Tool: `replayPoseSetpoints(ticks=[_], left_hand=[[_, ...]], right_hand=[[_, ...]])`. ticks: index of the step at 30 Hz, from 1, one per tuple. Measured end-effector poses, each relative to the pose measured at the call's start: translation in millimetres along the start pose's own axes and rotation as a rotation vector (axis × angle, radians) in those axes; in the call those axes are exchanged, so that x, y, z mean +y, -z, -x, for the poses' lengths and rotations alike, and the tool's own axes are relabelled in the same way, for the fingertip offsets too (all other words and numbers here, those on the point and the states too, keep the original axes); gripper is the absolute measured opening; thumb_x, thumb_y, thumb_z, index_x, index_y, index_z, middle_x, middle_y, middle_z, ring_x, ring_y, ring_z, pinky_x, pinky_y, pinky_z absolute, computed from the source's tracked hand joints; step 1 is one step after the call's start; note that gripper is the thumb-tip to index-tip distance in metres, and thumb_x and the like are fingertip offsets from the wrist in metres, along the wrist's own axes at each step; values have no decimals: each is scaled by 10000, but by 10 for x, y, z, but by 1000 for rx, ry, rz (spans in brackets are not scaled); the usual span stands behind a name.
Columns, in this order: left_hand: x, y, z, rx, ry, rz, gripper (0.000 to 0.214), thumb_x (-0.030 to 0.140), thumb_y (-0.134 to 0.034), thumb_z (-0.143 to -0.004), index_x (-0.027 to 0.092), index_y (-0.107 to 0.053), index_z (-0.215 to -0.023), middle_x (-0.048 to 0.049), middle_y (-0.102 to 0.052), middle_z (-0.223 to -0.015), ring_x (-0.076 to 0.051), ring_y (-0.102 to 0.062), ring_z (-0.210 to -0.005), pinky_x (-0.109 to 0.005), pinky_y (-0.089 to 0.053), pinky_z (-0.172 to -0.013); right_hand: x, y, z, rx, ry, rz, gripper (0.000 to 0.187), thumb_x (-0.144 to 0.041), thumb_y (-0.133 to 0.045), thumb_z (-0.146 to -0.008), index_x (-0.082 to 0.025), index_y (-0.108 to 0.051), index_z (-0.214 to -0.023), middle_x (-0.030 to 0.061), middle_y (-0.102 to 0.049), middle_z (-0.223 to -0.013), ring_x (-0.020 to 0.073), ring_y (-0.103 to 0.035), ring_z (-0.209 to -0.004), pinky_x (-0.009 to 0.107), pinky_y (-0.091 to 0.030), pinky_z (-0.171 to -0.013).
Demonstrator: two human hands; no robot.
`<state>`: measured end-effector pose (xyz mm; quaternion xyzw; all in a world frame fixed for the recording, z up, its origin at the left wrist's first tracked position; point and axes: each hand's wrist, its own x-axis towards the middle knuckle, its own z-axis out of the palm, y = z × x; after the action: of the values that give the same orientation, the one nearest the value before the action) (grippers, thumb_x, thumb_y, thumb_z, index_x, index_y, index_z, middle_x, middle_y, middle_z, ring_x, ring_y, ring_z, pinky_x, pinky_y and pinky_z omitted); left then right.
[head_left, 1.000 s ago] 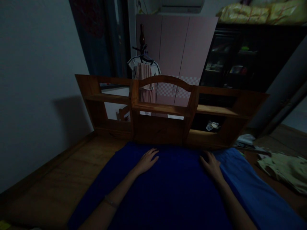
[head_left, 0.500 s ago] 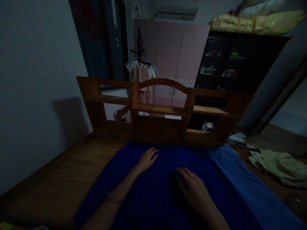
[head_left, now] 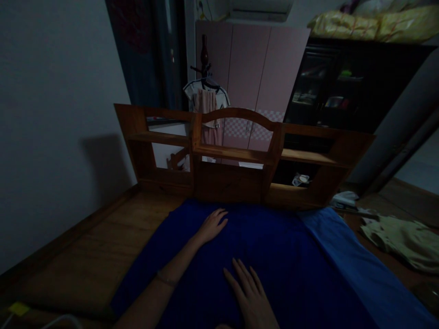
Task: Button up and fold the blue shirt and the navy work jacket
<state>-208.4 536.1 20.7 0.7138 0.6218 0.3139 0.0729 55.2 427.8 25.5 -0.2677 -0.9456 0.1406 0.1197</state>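
A dark blue cloth (head_left: 288, 260) lies spread over a wooden surface, with a lighter blue strip along its right side. My left hand (head_left: 211, 226) rests flat on the cloth near its far part, fingers stretched forward and holding nothing; a thin bracelet circles that wrist. Closer to me and further right, my right hand (head_left: 248, 290) is laid palm down on the same cloth with its fingers spread. Slight wrinkles show in the fabric around both hands.
A wooden headboard with shelves (head_left: 229, 183) stands beyond the cloth. Bare wooden boards (head_left: 99, 242) run along the left wall. Pale clothing (head_left: 401, 242) lies at the right. Behind are clothes on a rack (head_left: 207, 98), a pink wardrobe (head_left: 247, 64) and a dark cabinet (head_left: 363, 87).
My right hand has moved back toward me and a little left, its fingers going from curved to spread flat. My left hand stays on the same patch of cloth. The view has shifted slightly.
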Motion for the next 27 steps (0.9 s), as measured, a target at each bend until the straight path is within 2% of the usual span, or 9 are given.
replayPoseSetpoints(ticks=[6,15,27], left_hand=[[17,13,11,3,-8,-2,462,482,-318,-953,272,-477,-1332,-44,-439,-1430,-211,-381,-1332,-388,-304,-1114],[41,13,8,0,-3,-19,455,470,-325,-953,269,-483,-1329,-46,-444,-1426,-217,-391,-1324,-395,-311,-1110],[19,2,1,3,-6,-23,449,466,-332,-952,274,-480,-1329,-46,-448,-1420,-214,-400,-1316,-389,-317,-1105]], right_hand=[[-19,19,2,4,0,5,947,-597,-637,-728,-360,-126,-1489,28,-108,-1555,360,-236,-1386,583,-239,-1099],[-22,11,0,24,-9,-3,917,-656,-592,-736,-360,-155,-1486,20,-124,-1555,355,-239,-1386,578,-250,-1098],[-20,-5,-8,31,-9,2,920,-636,-611,-734,-358,-159,-1486,25,-139,-1553,365,-249,-1381,586,-255,-1090]])
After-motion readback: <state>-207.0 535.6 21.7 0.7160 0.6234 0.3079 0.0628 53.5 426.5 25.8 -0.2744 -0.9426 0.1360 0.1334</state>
